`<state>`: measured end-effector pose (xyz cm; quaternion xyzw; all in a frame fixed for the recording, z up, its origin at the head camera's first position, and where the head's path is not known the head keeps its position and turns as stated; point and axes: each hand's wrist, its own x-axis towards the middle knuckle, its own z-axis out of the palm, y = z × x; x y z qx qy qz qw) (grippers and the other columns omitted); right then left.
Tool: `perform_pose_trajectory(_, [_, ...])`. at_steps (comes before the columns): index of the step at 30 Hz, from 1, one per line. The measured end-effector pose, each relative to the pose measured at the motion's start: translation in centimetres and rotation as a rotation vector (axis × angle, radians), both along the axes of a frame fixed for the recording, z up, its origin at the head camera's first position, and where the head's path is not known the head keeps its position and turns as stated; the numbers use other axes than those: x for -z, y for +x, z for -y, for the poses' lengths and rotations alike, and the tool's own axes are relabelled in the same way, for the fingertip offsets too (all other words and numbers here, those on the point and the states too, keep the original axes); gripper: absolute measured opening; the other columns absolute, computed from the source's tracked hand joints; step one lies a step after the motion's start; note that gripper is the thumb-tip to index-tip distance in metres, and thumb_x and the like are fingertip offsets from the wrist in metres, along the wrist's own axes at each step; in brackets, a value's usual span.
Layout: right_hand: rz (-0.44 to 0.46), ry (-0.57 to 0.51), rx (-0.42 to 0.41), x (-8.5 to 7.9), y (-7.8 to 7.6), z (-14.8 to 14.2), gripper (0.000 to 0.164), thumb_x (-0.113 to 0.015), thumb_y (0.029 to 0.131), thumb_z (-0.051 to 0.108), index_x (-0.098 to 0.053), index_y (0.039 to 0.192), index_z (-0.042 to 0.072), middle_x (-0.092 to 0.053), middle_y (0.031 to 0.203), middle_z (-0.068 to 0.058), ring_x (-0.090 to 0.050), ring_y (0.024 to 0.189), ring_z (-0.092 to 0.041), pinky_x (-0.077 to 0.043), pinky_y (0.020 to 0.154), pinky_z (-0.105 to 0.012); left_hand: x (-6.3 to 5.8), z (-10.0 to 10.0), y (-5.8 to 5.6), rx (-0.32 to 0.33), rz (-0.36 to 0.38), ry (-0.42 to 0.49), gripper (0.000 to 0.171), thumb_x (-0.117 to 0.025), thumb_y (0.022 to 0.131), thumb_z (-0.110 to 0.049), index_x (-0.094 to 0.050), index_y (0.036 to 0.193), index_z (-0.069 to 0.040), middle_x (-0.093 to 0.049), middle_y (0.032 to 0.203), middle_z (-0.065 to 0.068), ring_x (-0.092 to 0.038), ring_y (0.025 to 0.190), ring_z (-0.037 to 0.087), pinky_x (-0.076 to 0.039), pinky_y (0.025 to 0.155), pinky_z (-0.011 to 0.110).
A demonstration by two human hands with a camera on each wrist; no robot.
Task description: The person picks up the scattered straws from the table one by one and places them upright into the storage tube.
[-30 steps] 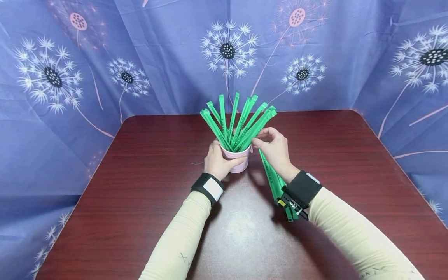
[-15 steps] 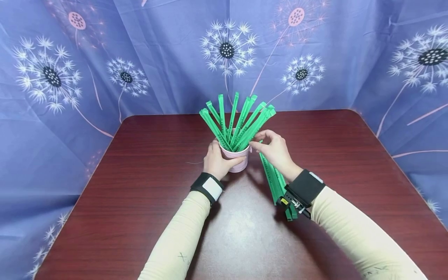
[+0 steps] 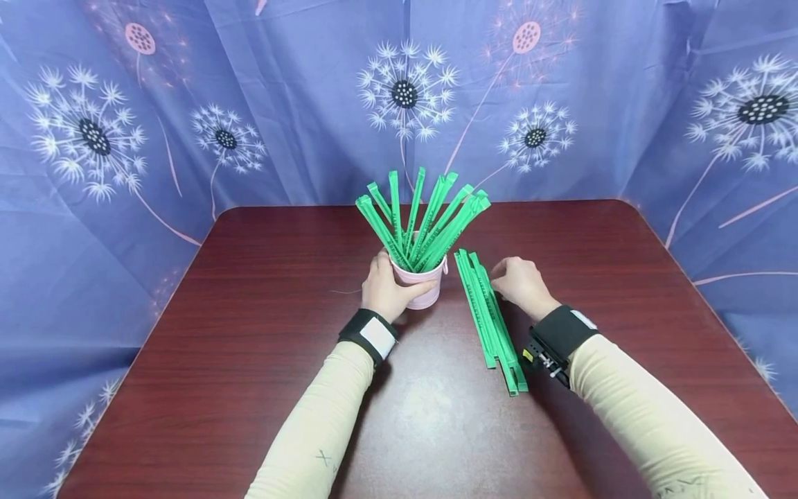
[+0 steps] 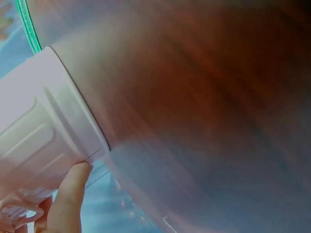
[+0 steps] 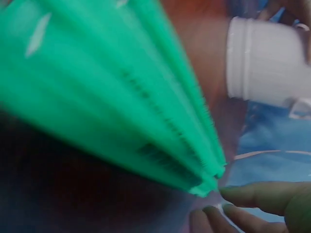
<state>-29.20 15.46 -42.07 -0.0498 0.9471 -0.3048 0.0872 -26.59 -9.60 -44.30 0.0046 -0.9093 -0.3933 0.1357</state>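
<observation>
A small pink bucket (image 3: 427, 296) stands upright on the table, filled with several green paper-wrapped straws (image 3: 454, 230) that fan out above its rim. My left hand (image 3: 385, 291) holds the bucket from its left side, thumb across the front; the left wrist view shows a digit (image 4: 73, 194) against its wall. To the right lies a loose pile of the same wrapped straws (image 3: 488, 308). Beside the pile's right edge is my right hand (image 3: 522, 283), fingers loosely bent. In the right wrist view its thumb (image 5: 262, 195) is close to the straw ends, with nothing held.
The dark red wooden table (image 3: 262, 298) extends on both sides of the arms. A blue curtain (image 3: 299, 104) with a dandelion print hangs behind it and along both sides. A small loop handle (image 5: 301, 108) sticks out from the bucket in the right wrist view.
My right hand has moved away from the bucket's right rim, rightward and slightly toward me, to the straw pile, which now shows more fully. The left hand and bucket stay put.
</observation>
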Motion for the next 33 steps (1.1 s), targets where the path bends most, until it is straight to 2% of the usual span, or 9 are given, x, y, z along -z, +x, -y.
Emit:
perform_pose_trajectory(8, [0.097, 0.008, -0.009, 0.99, -0.08, -0.27, 0.030, -0.060, 0.091, 0.006, -0.064, 0.115, -0.011, -0.066, 0.110, -0.031, -0.071, 0.069, -0.024, -0.059, 0.065, -0.035, -0.10, 0.03, 0.08, 0.006, -0.001, 0.006, 0.100, -0.089, 0.065, -0.045, -0.041, 0.143, -0.004, -0.056, 0.131, 0.018, -0.058, 0.120, 0.037, -0.049, 0.097, 0.054])
perform_pose_trajectory(13, [0.109, 0.000, -0.011, 0.95, -0.14, -0.11, 0.027, -0.060, 0.091, 0.008, -0.065, 0.110, -0.010, -0.069, 0.100, -0.027, -0.070, 0.064, -0.021, -0.059, 0.063, -0.034, -0.20, -0.03, 0.16, 0.002, 0.012, 0.005, 0.100, -0.089, 0.065, -0.045, -0.041, 0.143, -0.005, -0.056, 0.131, 0.017, -0.058, 0.120, 0.037, -0.049, 0.097, 0.054])
perform_pose_trajectory(17, [0.119, -0.037, -0.005, 0.81, -0.14, -0.11, 0.026, -0.061, 0.091, 0.009, -0.067, 0.108, -0.010, -0.070, 0.093, -0.024, -0.069, 0.068, -0.024, -0.060, 0.064, -0.035, -0.23, -0.07, 0.22, -0.001, 0.016, -0.002, 0.101, -0.089, 0.065, -0.046, -0.040, 0.143, -0.005, -0.056, 0.130, 0.017, -0.059, 0.120, 0.037, -0.050, 0.097, 0.053])
perform_pose_trajectory(22, [0.138, -0.051, -0.007, 0.71, -0.20, 0.07, 0.028, -0.063, 0.092, 0.010, -0.065, 0.111, -0.010, -0.068, 0.100, -0.026, -0.070, 0.074, -0.028, -0.060, 0.067, -0.036, -0.26, -0.10, 0.23, 0.000, 0.017, -0.004, 0.102, -0.089, 0.065, -0.046, -0.039, 0.144, -0.005, -0.055, 0.131, 0.018, -0.058, 0.120, 0.038, -0.049, 0.097, 0.054])
perform_pose_trajectory(28, [0.136, -0.021, 0.001, 0.73, -0.27, 0.22, 0.025, -0.062, 0.092, 0.009, -0.064, 0.108, -0.009, -0.067, 0.104, -0.027, -0.069, 0.069, -0.025, -0.060, 0.065, -0.035, -0.16, -0.12, 0.15, -0.007, 0.012, -0.010, 0.100, -0.089, 0.066, -0.046, -0.040, 0.143, -0.005, -0.056, 0.131, 0.018, -0.059, 0.120, 0.038, -0.049, 0.097, 0.055])
perform_pose_trajectory(33, [0.156, -0.003, 0.012, 0.88, -0.30, 0.19, 0.018, -0.064, 0.091, 0.013, -0.064, 0.097, -0.004, -0.067, 0.083, -0.017, -0.065, 0.061, -0.020, -0.059, 0.062, -0.034, -0.04, -0.11, 0.11, -0.007, 0.004, -0.010, 0.100, -0.089, 0.066, -0.046, -0.041, 0.143, -0.004, -0.056, 0.131, 0.018, -0.059, 0.120, 0.037, -0.050, 0.096, 0.054])
